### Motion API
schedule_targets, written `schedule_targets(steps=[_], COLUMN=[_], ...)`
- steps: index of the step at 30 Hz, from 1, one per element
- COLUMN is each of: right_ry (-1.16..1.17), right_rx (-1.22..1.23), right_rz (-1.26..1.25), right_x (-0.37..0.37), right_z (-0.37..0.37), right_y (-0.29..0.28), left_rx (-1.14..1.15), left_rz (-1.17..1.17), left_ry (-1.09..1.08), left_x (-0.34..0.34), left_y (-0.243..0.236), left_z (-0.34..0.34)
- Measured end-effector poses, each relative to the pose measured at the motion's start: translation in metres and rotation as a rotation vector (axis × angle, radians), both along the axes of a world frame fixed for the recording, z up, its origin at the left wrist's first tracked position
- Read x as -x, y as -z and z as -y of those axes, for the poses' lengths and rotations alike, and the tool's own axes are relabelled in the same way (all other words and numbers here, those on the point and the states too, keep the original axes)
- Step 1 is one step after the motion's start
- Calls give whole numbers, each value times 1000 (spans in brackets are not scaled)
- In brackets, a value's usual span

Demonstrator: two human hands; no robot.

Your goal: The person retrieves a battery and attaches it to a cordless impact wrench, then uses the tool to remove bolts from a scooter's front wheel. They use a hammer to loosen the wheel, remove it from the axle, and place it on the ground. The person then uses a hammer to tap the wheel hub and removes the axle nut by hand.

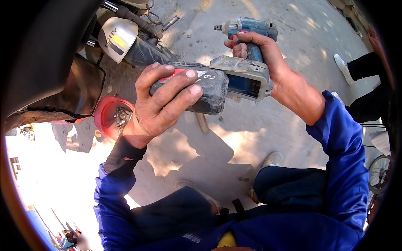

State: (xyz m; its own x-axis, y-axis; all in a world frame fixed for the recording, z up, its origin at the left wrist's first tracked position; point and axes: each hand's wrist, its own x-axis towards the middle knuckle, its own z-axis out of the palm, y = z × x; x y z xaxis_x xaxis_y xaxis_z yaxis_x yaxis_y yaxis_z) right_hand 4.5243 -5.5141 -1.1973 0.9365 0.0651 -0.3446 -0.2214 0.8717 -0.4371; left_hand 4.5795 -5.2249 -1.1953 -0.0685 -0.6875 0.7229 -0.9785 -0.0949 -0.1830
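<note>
Gripping a blue-and-grey cordless impact wrench (pixel 257 28) and a scuffed black battery pack with a red patch (pixel 209 94)

Grey concrete ground (pixel 289 138), patched with sun and shade, spreads out beneath me. At my left stands a dark-panelled vehicle (pixel 63 92) with a rounded silver cover (pixel 119 38) beside its panels. Near the right edge I see a person in black trousers (pixel 368 71) and white shoes, and lower down a spoked wheel with a dark tyre (pixel 380 172). A round red plastic bowl (pixel 100 119) shows just beyond my left wrist.

I hold the wrench up in front of me, my right hand (pixel 272 54) closed around its handle, the drive end pointing left and the hollow of its foot facing me. My left hand (pixel 157 108) is curled over the battery pack, fingers spread across it, the thumb out of sight. The pack is held level at the left of that foot, their edges meeting in my view; whether they are joined, I cannot tell. A narrow brown wooden piece (pixel 202 123) shows below the pack. Smallest of all, loose silvery metal pieces (pixel 122 118) lie heaped inside the bowl
</note>
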Motion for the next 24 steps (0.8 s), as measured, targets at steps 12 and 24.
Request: schedule_targets(steps=[12,24], right_ry=[-50,96], right_rx=[43,90], right_rz=[60,-40], right_x=[4,2], right_z=[2,-28], right_y=[8,5], left_rx=[40,44], left_rz=[-100,-161], left_ry=[21,-3], left_x=[6,24], left_y=[19,22], left_z=[-2,26])
